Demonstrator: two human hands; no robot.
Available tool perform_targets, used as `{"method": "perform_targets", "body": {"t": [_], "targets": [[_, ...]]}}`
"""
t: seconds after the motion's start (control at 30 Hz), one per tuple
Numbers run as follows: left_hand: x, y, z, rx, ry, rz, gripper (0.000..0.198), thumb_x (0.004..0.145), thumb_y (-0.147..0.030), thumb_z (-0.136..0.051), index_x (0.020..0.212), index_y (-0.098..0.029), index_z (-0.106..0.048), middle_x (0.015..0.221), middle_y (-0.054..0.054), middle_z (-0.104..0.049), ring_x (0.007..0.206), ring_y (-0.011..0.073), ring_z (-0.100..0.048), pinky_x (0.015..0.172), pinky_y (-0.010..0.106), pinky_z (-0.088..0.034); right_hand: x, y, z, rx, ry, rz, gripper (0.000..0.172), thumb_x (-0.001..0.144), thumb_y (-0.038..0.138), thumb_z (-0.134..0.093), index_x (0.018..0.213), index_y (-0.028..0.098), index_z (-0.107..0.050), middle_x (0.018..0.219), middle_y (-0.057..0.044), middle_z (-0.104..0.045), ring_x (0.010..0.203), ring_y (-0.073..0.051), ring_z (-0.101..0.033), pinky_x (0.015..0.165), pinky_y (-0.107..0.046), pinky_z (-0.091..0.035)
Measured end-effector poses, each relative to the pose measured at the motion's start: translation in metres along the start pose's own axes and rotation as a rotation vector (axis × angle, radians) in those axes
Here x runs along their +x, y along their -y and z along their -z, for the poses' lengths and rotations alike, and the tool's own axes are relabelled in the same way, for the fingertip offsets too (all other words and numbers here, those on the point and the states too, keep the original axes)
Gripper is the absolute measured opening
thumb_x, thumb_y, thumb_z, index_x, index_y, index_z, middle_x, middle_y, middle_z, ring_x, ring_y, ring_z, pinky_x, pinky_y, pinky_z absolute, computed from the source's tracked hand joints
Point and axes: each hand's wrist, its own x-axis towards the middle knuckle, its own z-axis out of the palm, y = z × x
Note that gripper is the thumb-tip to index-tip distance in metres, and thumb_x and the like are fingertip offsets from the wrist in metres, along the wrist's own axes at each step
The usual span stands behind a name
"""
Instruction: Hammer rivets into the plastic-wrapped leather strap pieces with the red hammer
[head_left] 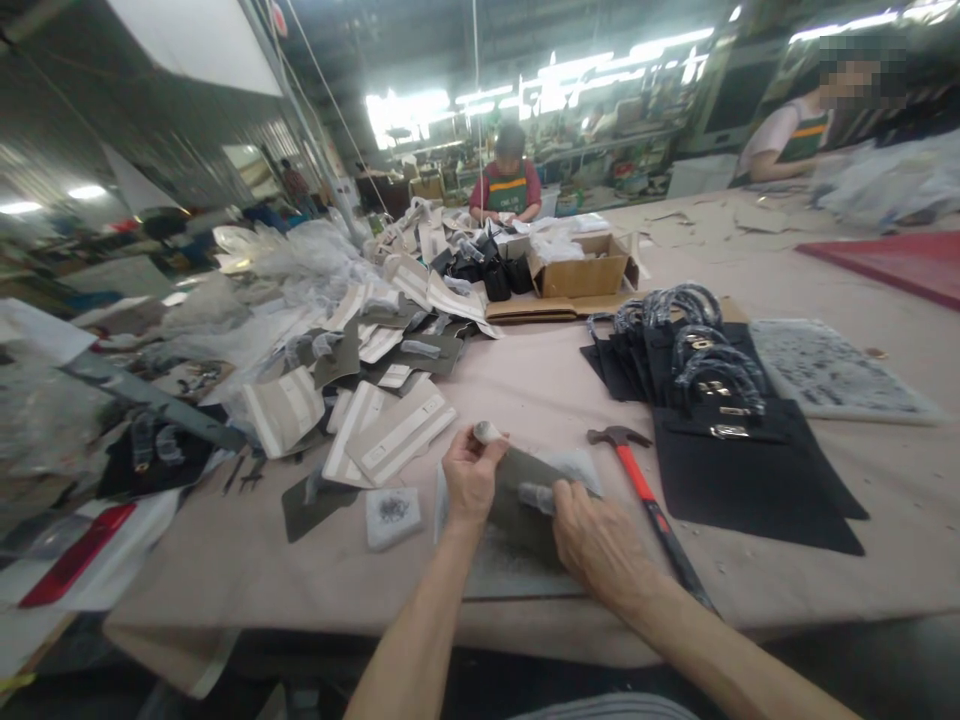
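Over the tabletop (525, 375), a flat olive-grey panel (521, 532) bears a plastic-wrapped strip (535, 497); the left hand (473, 480) clamps its fingers on a pale roll (486, 432), the right hand (600, 540) on the strip.

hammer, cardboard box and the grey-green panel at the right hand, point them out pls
hammer (640, 480): head view, on the red part of its handle
cardboard box (581, 278): head view, on its front wall
grey-green panel (521, 528): head view, on its bare face
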Motion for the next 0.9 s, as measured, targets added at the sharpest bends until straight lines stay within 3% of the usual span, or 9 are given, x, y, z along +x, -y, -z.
{"method": "perform_targets", "body": {"t": [0.07,0.13,0.33,0.43,0.53,0.67,0.77,0.9], "targets": [[-0.003,-0.011,0.004,0.032,0.058,-0.035,0.031,0.074,-0.032,-0.081,0.094,-0.014,-0.066,0.088,0.007,-0.073,0.08,0.0185,-0.068,0.075,0.027,-0.053,-0.001,0.002,0.002,0.101,0.032,-0.081,0.02,0.1,0.017,-0.041,0.115,0.013,-0.054,0.087,-0.012,-0.067,0.072,-0.027,-0.068,0.059,-0.034,-0.041],[-0.01,-0.008,0.007,0.066,0.126,-0.017,0.026,0.077,-0.032,-0.078,0.093,-0.014,-0.067,0.088,0.006,-0.072,0.08,0.0174,-0.067,0.075,0.026,-0.052,-0.007,0.006,-0.008,0.232,0.084,-0.152,0.029,0.103,0.022,-0.042,0.129,0.01,-0.047,0.093,-0.013,-0.071,0.079,-0.027,-0.071,0.061,-0.032,-0.044],[-0.029,0.04,-0.001,0.071,0.248,0.13,0.027,0.076,-0.031,-0.075,0.096,-0.016,-0.067,0.091,0.006,-0.072,0.084,0.0183,-0.065,0.079,0.027,-0.05,-0.026,0.024,-0.043,0.454,0.217,-0.291,0.038,0.106,0.026,-0.033,0.138,0.009,-0.044,0.096,-0.016,-0.073,0.088,-0.03,-0.073,0.069,-0.035,-0.051],[-0.032,0.054,-0.007,0.085,0.315,0.156,0.024,0.077,-0.033,-0.073,0.093,-0.016,-0.066,0.091,0.006,-0.072,0.085,0.0194,-0.066,0.079,0.028,-0.05,-0.032,0.021,-0.047,0.553,0.184,-0.27,0.044,0.106,0.033,-0.033,0.141,0.01,-0.046,0.108,-0.017,-0.073,0.099,-0.03,-0.072,0.078,-0.038,-0.054],[-0.033,0.063,-0.008,0.085,0.368,0.205,0.028,0.077,-0.035,-0.072,0.096,-0.016,-0.065,0.093,0.007,-0.073,0.086,0.0215,-0.068,0.08,0.03,-0.051,-0.038,0.001,-0.051,0.681,-0.011,-0.243,0.05,0.106,0.044,-0.03,0.139,0.012,-0.051,0.126,-0.015,-0.066,0.113,-0.026,-0.066,0.089,-0.036,-0.054],[-0.035,0.071,-0.002,0.096,0.37,0.211,0.03,0.081,-0.04,-0.072,0.097,-0.015,-0.065,0.095,0.009,-0.073,0.089,0.0222,-0.068,0.083,0.032,-0.051,-0.043,-0.048,-0.057,0.433,-0.194,-0.368,0.046,0.103,0.043,-0.037,0.126,0.009,-0.058,0.111,-0.017,-0.065,0.101,-0.031,-0.063,0.088,-0.042,-0.052],[-0.035,0.072,0.001,0.092,0.384,0.204,0.032,0.082,-0.041,-0.072,0.098,-0.015,-0.065,0.093,0.009,-0.073,0.088,0.0222,-0.068,0.084,0.032,-0.051,-0.044,-0.082,-0.058,0.172,-0.073,-0.475,0.033,0.098,0.034,-0.05,0.116,0.008,-0.061,0.106,-0.018,-0.06,0.095,-0.034,-0.06,0.084,-0.044,-0.049],[-0.034,0.07,0.003,0.113,0.441,0.198,0.029,0.083,-0.039,-0.072,0.096,-0.015,-0.064,0.091,0.008,-0.072,0.086,0.0218,-0.067,0.082,0.031,-0.05,-0.043,-0.103,-0.063,0.169,0.212,-0.54,0.027,0.101,0.033,-0.051,0.115,0.011,-0.057,0.102,-0.014,-0.056,0.091,-0.03,-0.061,0.074,-0.037,-0.045]]}}
